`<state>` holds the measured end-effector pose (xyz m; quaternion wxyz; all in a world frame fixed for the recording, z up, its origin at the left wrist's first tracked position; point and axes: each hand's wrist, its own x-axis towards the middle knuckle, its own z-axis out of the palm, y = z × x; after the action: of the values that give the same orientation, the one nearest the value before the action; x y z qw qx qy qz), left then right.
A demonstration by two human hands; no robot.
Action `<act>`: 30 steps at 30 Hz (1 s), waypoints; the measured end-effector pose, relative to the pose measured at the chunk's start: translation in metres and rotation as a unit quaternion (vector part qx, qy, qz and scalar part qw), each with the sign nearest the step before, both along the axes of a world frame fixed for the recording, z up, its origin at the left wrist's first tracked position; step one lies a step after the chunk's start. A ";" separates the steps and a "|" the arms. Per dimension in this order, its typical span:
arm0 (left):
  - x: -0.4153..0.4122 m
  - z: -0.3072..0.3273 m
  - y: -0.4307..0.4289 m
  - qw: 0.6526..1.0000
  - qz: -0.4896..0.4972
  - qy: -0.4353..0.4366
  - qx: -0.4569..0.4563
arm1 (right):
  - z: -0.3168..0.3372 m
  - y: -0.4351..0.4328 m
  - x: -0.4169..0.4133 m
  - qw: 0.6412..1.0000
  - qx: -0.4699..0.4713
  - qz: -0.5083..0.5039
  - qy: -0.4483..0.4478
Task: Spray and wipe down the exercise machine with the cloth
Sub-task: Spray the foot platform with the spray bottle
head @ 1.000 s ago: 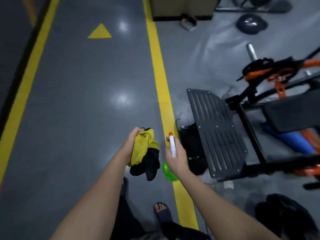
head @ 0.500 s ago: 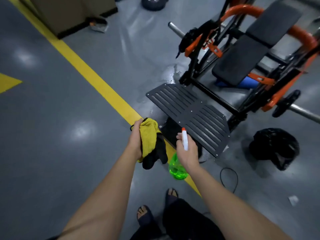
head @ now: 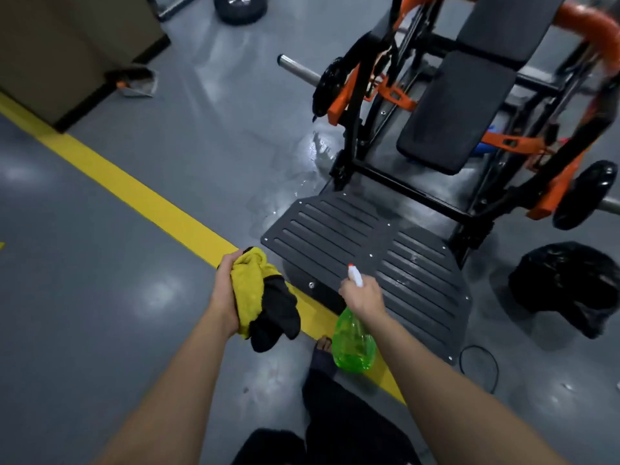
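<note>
Green bottle [head: 353, 344] is hanging from your right hand [head: 364, 293], nozzle aiming at the footplate [head: 339, 229]; left hand [head: 226, 292] is gripping the cloth [head: 250, 290], ready for wiping.

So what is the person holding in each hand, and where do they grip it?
The left hand grips the bunched cloth along its side; the right hand holds the green spray bottle by its neck, under the white head.

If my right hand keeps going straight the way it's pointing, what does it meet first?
Most likely the slatted black footplate of the exercise machine, straight ahead of the right hand holding the spray bottle; depth is unclear.
</note>
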<state>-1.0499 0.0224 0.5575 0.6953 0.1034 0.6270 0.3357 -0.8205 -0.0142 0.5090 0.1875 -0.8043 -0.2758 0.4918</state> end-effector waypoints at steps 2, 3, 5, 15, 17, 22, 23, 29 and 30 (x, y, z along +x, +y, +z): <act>-0.017 0.004 0.033 1.000 -0.005 0.017 0.006 | -0.005 0.039 -0.004 0.999 -0.028 0.011 0.016; -0.022 0.007 0.046 1.000 -0.010 0.022 0.008 | -0.004 0.053 -0.006 0.998 -0.047 0.023 0.020; -0.027 0.011 0.069 0.999 -0.018 0.029 0.004 | -0.004 0.074 -0.011 0.996 -0.075 0.030 0.034; -0.008 0.011 0.136 0.995 -0.100 -0.001 -0.001 | -0.020 0.089 -0.003 0.993 -0.111 -0.009 0.031; -0.008 0.006 0.146 0.993 -0.119 0.003 -0.009 | -0.021 0.089 -0.003 0.995 -0.090 -0.028 0.013; -0.007 0.002 0.168 0.984 -0.177 -0.021 -0.022 | -0.016 0.094 0.006 0.983 -0.063 -0.170 -0.009; -0.008 0.002 0.172 0.982 -0.184 -0.029 -0.026 | -0.016 0.095 0.008 0.980 -0.062 -0.192 0.004; -0.007 0.005 0.204 0.968 -0.246 -0.023 -0.037 | 0.001 0.105 -0.001 0.961 -0.061 -0.265 0.041; -0.008 0.005 0.208 0.966 -0.257 -0.020 -0.036 | -0.002 0.105 -0.004 0.954 -0.061 -0.290 0.055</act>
<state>-1.0576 0.2309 0.5621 0.7740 0.2289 0.5769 0.1254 -0.8242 0.0913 0.5072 0.2876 -0.8311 0.0101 0.4759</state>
